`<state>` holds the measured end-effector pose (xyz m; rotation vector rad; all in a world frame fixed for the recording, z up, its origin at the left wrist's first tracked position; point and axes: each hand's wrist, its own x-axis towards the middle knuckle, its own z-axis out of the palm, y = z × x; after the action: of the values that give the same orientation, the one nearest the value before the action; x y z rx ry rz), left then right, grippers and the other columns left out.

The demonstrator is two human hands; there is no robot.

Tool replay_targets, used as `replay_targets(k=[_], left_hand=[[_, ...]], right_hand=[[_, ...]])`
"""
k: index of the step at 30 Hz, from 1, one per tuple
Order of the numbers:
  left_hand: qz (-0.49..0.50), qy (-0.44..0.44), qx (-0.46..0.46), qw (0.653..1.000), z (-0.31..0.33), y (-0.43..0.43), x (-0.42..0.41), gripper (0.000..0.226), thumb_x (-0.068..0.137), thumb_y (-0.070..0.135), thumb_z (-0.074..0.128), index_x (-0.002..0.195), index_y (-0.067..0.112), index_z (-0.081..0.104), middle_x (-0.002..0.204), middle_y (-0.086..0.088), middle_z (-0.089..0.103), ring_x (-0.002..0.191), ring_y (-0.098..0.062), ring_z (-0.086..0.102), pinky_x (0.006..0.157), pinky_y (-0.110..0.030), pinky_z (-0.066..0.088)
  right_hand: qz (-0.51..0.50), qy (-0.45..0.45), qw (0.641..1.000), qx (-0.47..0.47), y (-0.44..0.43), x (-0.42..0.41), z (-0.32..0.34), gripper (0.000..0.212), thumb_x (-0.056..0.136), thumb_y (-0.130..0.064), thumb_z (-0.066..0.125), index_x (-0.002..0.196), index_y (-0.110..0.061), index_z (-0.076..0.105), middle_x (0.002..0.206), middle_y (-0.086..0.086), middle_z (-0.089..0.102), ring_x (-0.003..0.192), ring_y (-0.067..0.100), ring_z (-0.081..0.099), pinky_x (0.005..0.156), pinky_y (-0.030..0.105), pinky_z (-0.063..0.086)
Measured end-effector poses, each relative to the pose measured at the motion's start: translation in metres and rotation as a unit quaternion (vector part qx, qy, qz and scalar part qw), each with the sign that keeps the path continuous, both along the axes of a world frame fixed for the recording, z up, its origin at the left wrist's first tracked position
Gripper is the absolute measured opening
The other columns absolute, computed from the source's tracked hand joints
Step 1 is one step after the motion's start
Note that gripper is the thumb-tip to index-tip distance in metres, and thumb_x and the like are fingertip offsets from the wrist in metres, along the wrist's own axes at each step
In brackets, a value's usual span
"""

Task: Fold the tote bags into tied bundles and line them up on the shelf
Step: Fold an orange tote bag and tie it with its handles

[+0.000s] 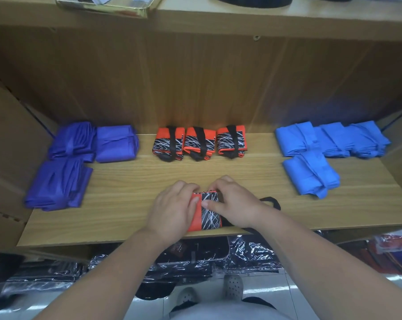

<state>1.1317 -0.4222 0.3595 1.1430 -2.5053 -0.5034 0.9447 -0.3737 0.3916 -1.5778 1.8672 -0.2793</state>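
An orange tote bag with a black-and-white scribble panel (204, 215) lies folded small near the front edge of the wooden shelf (130, 204). My left hand (172, 209) grips its left side, thumb on the orange strip. My right hand (234, 204) holds its right side, thumb pressing on the patterned panel. A black handle loop (272, 202) of the bag sticks out to the right behind my right wrist. Three tied orange bundles (200, 144) stand in a row at the back middle of the shelf.
Three purple folded bags (79, 158) lie at the left, several blue ones (329, 144) at the right. The shelf has side walls and a board above. Plastic-wrapped dark goods (195, 262) fill the shelf below; my shoes (233, 285) stand on the tiled floor.
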Motion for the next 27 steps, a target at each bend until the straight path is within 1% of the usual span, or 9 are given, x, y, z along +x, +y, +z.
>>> replay_targets(k=[4, 7, 9, 11, 13, 19, 22, 24, 27], left_hand=[[0.044, 0.046, 0.063, 0.996, 0.002, 0.0, 0.003, 0.06, 0.092, 0.057, 0.039, 0.133, 0.018, 0.059, 0.119, 0.004, 0.063, 0.11, -0.02, 0.052, 0.1, -0.037, 0.039], [0.075, 0.096, 0.183, 0.976, 0.006, 0.003, 0.005, 0.074, 0.081, 0.063, 0.055, 0.141, 0.018, 0.053, 0.126, 0.005, 0.061, 0.119, -0.016, 0.052, 0.106, -0.035, 0.04], [0.13, 0.206, 0.322, 0.915, 0.016, 0.008, 0.004, 0.074, 0.074, 0.052, 0.07, 0.138, 0.02, 0.053, 0.118, 0.001, 0.068, 0.11, -0.017, 0.064, 0.1, -0.035, 0.05], [0.16, 0.31, 0.419, 0.839, 0.025, 0.014, 0.003, 0.051, 0.079, 0.037, 0.076, 0.125, 0.019, 0.063, 0.105, -0.005, 0.074, 0.101, -0.024, 0.071, 0.093, -0.037, 0.055], [0.165, 0.356, 0.453, 0.8, 0.038, 0.023, 0.002, 0.021, 0.093, 0.024, 0.071, 0.112, 0.015, 0.069, 0.099, -0.007, 0.077, 0.093, -0.024, 0.072, 0.086, -0.042, 0.057], [0.188, 0.402, 0.396, 0.804, 0.055, 0.034, 0.001, 0.008, 0.096, 0.019, 0.067, 0.095, 0.014, 0.073, 0.074, -0.005, 0.068, 0.068, -0.011, 0.057, 0.065, -0.027, 0.047], [0.225, 0.422, 0.372, 0.795, 0.057, 0.032, 0.005, 0.009, 0.096, 0.018, 0.067, 0.09, 0.013, 0.072, 0.075, -0.02, 0.066, 0.068, -0.019, 0.055, 0.067, -0.033, 0.047], [0.252, 0.437, 0.349, 0.79, 0.059, 0.027, 0.012, 0.012, 0.096, 0.018, 0.067, 0.087, 0.01, 0.07, 0.069, -0.013, 0.06, 0.064, -0.017, 0.05, 0.063, -0.031, 0.042], [0.279, 0.445, 0.328, 0.786, 0.062, 0.018, 0.027, 0.016, 0.096, 0.019, 0.067, 0.085, 0.007, 0.067, 0.065, -0.005, 0.054, 0.059, -0.014, 0.046, 0.06, -0.029, 0.038]], right_hand=[[-0.059, -0.03, 0.996, -0.054, 0.01, 0.005, -0.006, 0.036, 0.093, -0.051, 0.064, 0.117, -0.024, 0.057, 0.09, -0.009, 0.057, 0.086, 0.017, 0.056, 0.074, 0.035, 0.047], [-0.094, -0.096, 0.987, -0.089, 0.017, 0.006, -0.012, 0.026, 0.091, -0.047, 0.068, 0.103, -0.026, 0.057, 0.08, -0.003, 0.061, 0.076, 0.023, 0.059, 0.072, 0.044, 0.053], [-0.117, -0.17, 0.973, -0.109, 0.019, 0.007, -0.011, 0.022, 0.09, -0.043, 0.07, 0.097, -0.029, 0.056, 0.088, 0.005, 0.068, 0.078, 0.021, 0.064, 0.076, 0.05, 0.054], [-0.132, -0.236, 0.953, -0.135, 0.02, 0.009, -0.005, 0.017, 0.092, -0.033, 0.071, 0.095, -0.026, 0.056, 0.091, 0.011, 0.07, 0.076, 0.017, 0.061, 0.077, 0.05, 0.053], [-0.118, -0.253, 0.946, -0.167, 0.02, 0.011, 0.005, 0.016, 0.093, -0.028, 0.071, 0.095, -0.023, 0.056, 0.091, 0.011, 0.069, 0.074, 0.017, 0.059, 0.073, 0.045, 0.052], [-0.086, -0.282, 0.944, -0.151, 0.025, 0.023, 0.018, 0.024, 0.084, -0.046, 0.073, 0.098, -0.035, 0.056, 0.094, 0.009, 0.07, 0.072, 0.011, 0.057, 0.07, 0.036, 0.051], [-0.062, -0.314, 0.945, -0.075, 0.03, 0.019, 0.027, 0.055, 0.076, -0.02, 0.088, 0.119, -0.037, 0.057, 0.107, -0.002, 0.073, 0.083, 0.005, 0.065, 0.068, 0.021, 0.054], [-0.035, -0.246, 0.968, -0.044, 0.034, 0.013, 0.029, 0.071, 0.071, -0.01, 0.09, 0.13, -0.032, 0.057, 0.113, -0.002, 0.072, 0.082, 0.011, 0.068, 0.077, 0.029, 0.059], [-0.054, -0.15, 0.984, -0.082, 0.039, 0.004, 0.034, 0.029, 0.078, -0.012, 0.077, 0.1, -0.029, 0.074, 0.084, -0.002, 0.074, 0.071, 0.012, 0.067, 0.073, 0.035, 0.058]])
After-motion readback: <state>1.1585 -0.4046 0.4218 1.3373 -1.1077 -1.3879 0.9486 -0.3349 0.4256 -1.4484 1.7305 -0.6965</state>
